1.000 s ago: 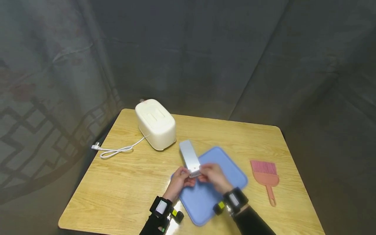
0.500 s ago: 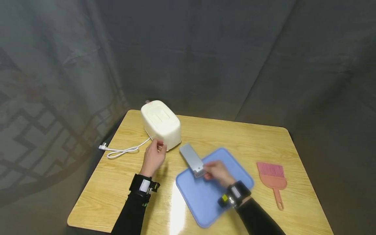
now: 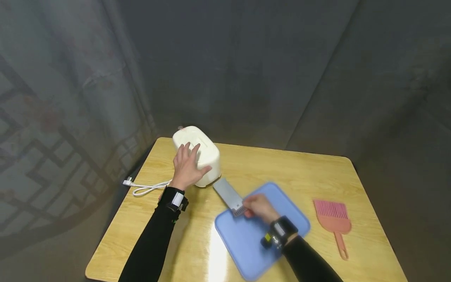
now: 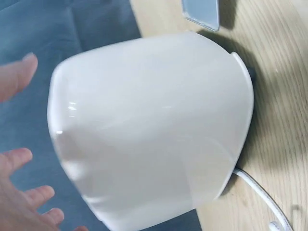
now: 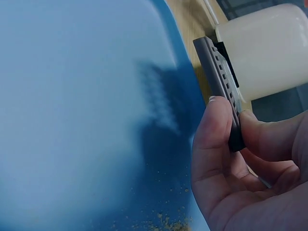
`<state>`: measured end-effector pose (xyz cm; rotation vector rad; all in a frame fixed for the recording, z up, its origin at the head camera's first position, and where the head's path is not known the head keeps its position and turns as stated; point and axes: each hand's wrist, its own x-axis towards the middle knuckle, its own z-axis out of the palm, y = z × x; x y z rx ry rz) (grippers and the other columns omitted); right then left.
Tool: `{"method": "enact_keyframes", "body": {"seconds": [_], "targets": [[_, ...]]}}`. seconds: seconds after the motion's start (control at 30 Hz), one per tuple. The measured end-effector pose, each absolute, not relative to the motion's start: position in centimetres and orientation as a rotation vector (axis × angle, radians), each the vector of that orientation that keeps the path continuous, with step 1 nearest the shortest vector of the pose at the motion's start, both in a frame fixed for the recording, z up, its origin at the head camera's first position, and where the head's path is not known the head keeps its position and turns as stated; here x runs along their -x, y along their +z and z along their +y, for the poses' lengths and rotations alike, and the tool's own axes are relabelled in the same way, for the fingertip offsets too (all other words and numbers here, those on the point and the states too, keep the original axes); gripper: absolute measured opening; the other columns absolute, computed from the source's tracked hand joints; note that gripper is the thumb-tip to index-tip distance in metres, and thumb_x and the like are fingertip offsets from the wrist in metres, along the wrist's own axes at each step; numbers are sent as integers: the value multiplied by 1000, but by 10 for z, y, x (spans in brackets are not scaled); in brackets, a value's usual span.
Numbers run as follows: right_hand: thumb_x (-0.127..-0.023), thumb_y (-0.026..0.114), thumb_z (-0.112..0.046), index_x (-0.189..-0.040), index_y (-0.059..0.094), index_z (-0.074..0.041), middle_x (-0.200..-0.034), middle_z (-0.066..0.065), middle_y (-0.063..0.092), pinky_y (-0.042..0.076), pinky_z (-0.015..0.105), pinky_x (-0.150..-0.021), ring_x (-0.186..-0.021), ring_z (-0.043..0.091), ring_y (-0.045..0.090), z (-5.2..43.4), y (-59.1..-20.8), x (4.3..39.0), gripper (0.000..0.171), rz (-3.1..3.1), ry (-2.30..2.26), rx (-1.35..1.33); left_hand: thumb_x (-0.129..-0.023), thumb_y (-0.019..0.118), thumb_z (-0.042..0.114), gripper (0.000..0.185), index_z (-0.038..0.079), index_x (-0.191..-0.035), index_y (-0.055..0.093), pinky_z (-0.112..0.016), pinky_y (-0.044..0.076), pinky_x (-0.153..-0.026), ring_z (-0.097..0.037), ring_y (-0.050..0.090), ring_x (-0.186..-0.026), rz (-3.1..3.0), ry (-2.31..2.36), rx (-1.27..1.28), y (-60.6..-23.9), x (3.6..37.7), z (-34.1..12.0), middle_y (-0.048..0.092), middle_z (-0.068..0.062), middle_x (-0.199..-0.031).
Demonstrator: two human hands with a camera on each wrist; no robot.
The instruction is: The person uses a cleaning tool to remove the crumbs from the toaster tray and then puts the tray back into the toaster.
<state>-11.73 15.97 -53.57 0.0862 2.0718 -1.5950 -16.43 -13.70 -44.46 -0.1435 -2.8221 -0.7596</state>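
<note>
A white toaster (image 3: 211, 162) stands at the back left of the table. Over its top my left hand (image 3: 187, 169) hovers with the fingers spread, and in the left wrist view the fingertips (image 4: 41, 195) show apart from its side. My right hand (image 3: 261, 206) pinches the slotted end of a flat grey crumb tray (image 3: 227, 192) between thumb and fingers. The crumb tray slants over the corner of a blue serving tray (image 3: 243, 239), its far end close by the toaster. Brown crumbs (image 5: 173, 224) lie on the blue tray in the right wrist view.
The toaster's white cord (image 3: 149, 188) lies looped to its left, the plug (image 3: 127, 181) at the table's left edge. A pink brush (image 3: 334, 223) with a short handle lies on the right. Grey cloth (image 3: 239, 78) hangs behind the wooden table (image 3: 275, 156).
My left hand has let go of the crumb tray and moved left and up to over the toaster, its fingers now spread. My right hand keeps its pinch, and the crumb tray has tilted slightly.
</note>
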Motion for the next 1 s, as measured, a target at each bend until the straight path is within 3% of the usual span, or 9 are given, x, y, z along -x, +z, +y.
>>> {"method": "enact_keyframes", "body": {"seconds": [0.17,0.33,0.53,0.73,1.0], "targets": [[-94,68,-6,-110,68,10,-79,15,69,59,35,-61,-62,22,66,154,-539,117,23,2107,-1551,-49,-81,75,63,105,15,-161,26,-69,1,-118,-46,-5,-152,-2964,-685,113,-456,173,-140,3,-25,-167],[-94,68,-7,-108,69,8,-76,14,69,58,33,-59,-61,21,65,151,-543,116,20,2113,-1531,-11,-78,73,71,115,17,-163,18,-68,-6,-117,-46,-11,-152,-2995,-669,71,-466,175,-141,-5,-23,-167],[-96,66,-7,-108,69,8,-79,14,69,58,33,-60,-62,20,65,147,-546,118,20,2099,-1526,3,-74,73,76,120,19,-164,18,-73,-1,-116,-46,-11,-152,-2932,-611,68,-475,177,-137,-4,-22,-168],[-96,66,-7,-110,68,10,-81,14,69,59,32,-60,-62,18,64,146,-546,117,22,2095,-1522,-3,-73,71,78,113,18,-161,31,-75,0,-114,-45,-8,-153,-2888,-588,76,-478,175,-131,7,-20,-168],[-97,65,-7,-111,68,9,-77,14,69,57,31,-58,-60,18,63,145,-538,118,22,2123,-1502,-16,-79,67,73,96,17,-155,44,-77,17,-111,-44,0,-153,-2794,-529,63,-481,174,-125,21,-18,-166]]}}
